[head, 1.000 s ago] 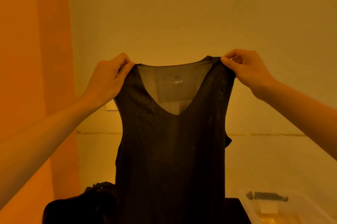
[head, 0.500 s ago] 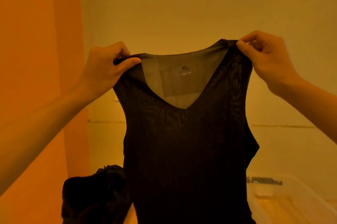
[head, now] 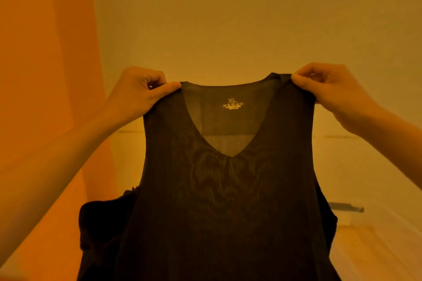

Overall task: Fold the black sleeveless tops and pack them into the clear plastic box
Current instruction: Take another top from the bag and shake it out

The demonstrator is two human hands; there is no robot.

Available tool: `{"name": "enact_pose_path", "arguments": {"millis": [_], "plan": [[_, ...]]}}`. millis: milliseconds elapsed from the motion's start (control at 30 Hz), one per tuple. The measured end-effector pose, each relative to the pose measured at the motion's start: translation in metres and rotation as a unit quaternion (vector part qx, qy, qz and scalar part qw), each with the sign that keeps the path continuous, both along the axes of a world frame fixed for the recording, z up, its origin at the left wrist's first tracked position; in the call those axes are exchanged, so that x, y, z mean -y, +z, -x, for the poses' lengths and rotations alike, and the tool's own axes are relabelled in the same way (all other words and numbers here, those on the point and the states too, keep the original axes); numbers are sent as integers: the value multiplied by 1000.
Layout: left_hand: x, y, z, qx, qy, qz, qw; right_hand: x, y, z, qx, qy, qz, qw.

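The black top (head: 228, 212) runs off the bottom edge, so its hem is out of view. The fine print on its label (head: 233, 106) beneath "XL" is too blurred to read. The top hides most of a dark heap (head: 102, 230) behind it and part of the hazy clear plastic box (head: 351, 220).

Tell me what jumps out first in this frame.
A black V-neck top hangs mid-frame, spread by its shoulders: the left hand pinches one and the right hand pinches the other. A pale XL label shows inside the neck. A dark cloth heap sits behind the top at lower left.
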State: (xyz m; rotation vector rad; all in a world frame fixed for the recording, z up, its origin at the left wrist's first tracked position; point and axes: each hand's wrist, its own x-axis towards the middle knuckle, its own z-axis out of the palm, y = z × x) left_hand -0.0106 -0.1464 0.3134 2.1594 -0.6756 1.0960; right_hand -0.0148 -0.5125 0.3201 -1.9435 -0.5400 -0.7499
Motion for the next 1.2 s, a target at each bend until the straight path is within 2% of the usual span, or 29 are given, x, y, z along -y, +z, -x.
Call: {"name": "enact_pose_path", "arguments": {"millis": [133,300,433,500,733,1033,1200], "plan": [[3,-76,-86,-87,60,-79,991,0,-77,-77,-128,-30,14,991],[15,-212,-193,-184,132,-200,953,7,-213,-183,-273,-88,40,957],[23,-314,-246,-264,143,-278,912,12,-315,-241,-331,-162,119,922],[27,-349,-264,-270,152,-292,905,14,-348,-259,-337,-197,160,906],[40,-399,-313,-279,202,-265,901,5,-399,-307,-357,-207,236,880],[18,-421,-355,-250,256,-264,896,-18,-418,-346,-364,-240,295,850],[18,-434,-371,-228,265,-265,899,-26,-424,-358,-335,-274,346,833]]}}
